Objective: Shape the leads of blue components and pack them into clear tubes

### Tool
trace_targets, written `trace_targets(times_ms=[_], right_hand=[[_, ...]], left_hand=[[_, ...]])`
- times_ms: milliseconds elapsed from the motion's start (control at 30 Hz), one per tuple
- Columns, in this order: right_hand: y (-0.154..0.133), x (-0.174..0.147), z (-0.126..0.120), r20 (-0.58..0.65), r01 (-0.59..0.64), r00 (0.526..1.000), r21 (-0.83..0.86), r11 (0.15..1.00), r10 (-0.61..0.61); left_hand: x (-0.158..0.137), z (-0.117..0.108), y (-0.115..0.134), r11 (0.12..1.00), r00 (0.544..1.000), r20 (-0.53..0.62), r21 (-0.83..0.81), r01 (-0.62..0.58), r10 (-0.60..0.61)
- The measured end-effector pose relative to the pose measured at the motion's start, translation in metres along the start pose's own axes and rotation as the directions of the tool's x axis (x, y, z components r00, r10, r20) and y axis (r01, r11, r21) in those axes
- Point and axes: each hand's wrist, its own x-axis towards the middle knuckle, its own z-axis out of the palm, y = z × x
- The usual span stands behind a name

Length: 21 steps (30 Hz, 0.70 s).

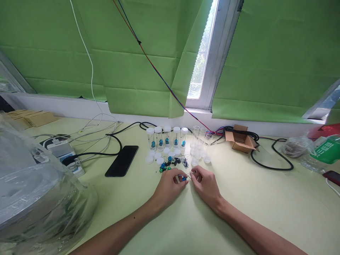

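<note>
Between the fingertips of my left hand is a small blue part; the hand is closed on it. My right hand faces it, thumb and forefinger pinched on a thin metal pin that reaches toward the blue part. Whether the two pieces touch, I cannot tell. Just beyond my hands lie loose green parts, black parts and round white caps. Behind these stand several clear tubes with white caps, blue pieces inside. Uncapped clear tubes stand to their right.
A black phone lies left of the parts. Plastic wrapping covers a bulky object at the near left. Toward the back right is an open cardboard box beside black cables. A green-labelled bottle lies far right.
</note>
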Motion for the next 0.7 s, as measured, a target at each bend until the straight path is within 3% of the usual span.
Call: trace_targets(times_ms=[300,700], right_hand=[[0.002,0.001,-0.001,-0.010,0.023,1.000,-0.008,1.000,-0.023],[0.003,0.002,-0.002,-0.012,0.056,0.998,-0.029,0.998,-0.056]], left_hand=[[0.004,-0.008,0.000,0.998,0.998,0.026,0.001,0.063,-0.063],[0.004,-0.013,0.003,0.989,0.997,0.065,0.140,-0.054,0.045]])
